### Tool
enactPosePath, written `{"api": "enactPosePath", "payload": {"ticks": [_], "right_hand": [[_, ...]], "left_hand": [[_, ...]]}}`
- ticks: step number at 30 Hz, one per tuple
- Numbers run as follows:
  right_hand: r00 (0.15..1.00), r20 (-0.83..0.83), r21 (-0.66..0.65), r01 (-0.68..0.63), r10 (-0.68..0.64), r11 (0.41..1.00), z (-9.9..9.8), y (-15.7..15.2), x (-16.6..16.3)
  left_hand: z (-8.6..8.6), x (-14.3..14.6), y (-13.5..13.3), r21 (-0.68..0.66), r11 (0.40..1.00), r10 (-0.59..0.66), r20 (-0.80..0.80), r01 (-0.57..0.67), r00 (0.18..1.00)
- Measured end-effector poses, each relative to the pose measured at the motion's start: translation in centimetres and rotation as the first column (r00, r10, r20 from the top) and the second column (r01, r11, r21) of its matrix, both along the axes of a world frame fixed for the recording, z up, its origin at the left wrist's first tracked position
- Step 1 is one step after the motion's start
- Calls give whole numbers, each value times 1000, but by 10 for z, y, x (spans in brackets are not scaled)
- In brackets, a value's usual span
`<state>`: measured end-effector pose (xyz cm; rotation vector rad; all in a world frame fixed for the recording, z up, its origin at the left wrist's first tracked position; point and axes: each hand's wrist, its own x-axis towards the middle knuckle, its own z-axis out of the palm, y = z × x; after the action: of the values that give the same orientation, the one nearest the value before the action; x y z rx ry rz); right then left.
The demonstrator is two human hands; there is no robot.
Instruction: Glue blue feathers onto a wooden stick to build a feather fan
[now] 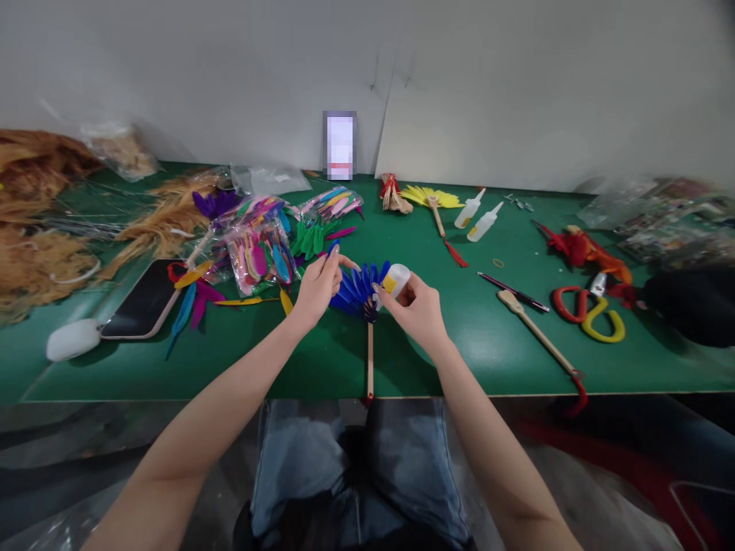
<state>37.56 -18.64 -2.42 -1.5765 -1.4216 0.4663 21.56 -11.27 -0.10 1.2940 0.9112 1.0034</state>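
A fan of blue feathers (357, 289) on a wooden stick (370, 360) lies on the green table (298, 367) in front of me. My left hand (318, 287) pinches a single blue feather at the fan's left edge. My right hand (414, 308) is closed around a small white glue bottle (396, 279) with a yellow label, its tip pointing down at the base of the fan.
Bags of coloured feathers (261, 249) and loose feathers lie to the left, with a phone (143, 302) and a white mouse (73, 339). A yellow fan (432, 199), two glue bottles (478, 214), a wooden stick (537, 329) and scissors (597, 314) lie to the right.
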Motion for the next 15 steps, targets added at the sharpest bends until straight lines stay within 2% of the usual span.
{"api": "enactPosePath", "payload": {"ticks": [15], "right_hand": [[1000, 0, -10, 14, -14, 1000, 5, -1, -3]], "left_hand": [[1, 0, 0, 11, 1000, 0, 2, 0, 1000]]}}
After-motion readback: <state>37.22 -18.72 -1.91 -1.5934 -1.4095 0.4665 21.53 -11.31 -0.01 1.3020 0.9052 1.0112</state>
